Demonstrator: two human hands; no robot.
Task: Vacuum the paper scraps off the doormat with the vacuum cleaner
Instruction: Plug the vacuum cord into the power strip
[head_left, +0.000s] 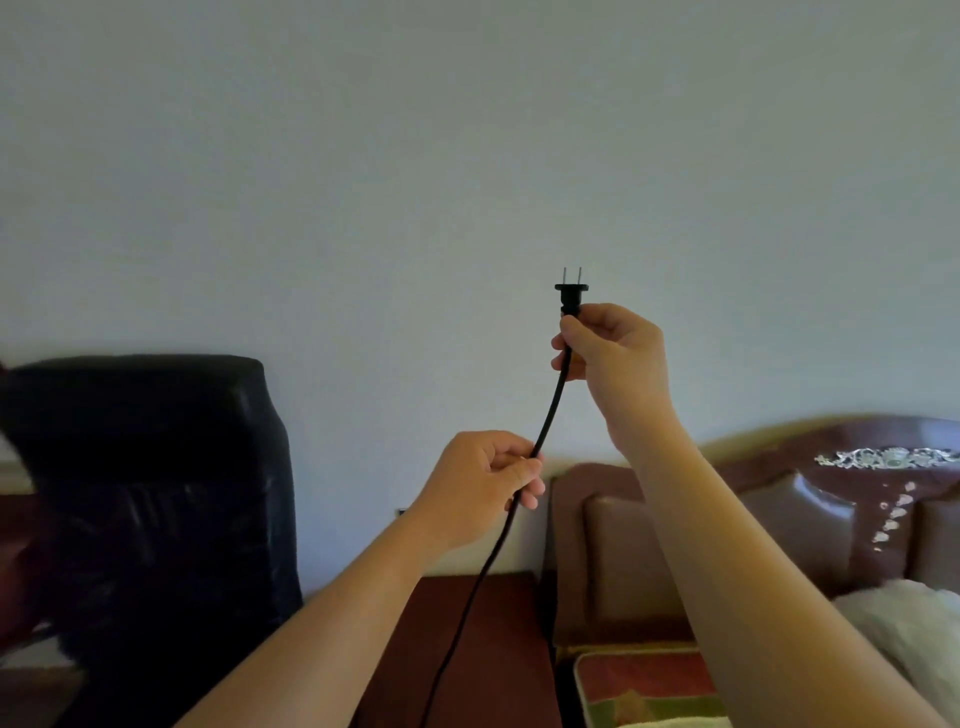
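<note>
A black two-pin plug (571, 295) points upward in front of a bare pale wall. My right hand (615, 358) pinches the cord just below the plug. The black power cord (550, 410) runs down and to the left from there. Lower down, my left hand (483, 486) grips the cord, which then drops toward the bottom of the view. The vacuum cleaner, the doormat and the paper scraps are out of view.
A black leather chair back (150, 499) stands at the left. A dark wooden nightstand (498, 644) sits below the hands. A brown padded headboard (810, 514) and a bed with a patterned pillow (644, 686) fill the right. A small wall socket (401, 512) shows beside my left wrist.
</note>
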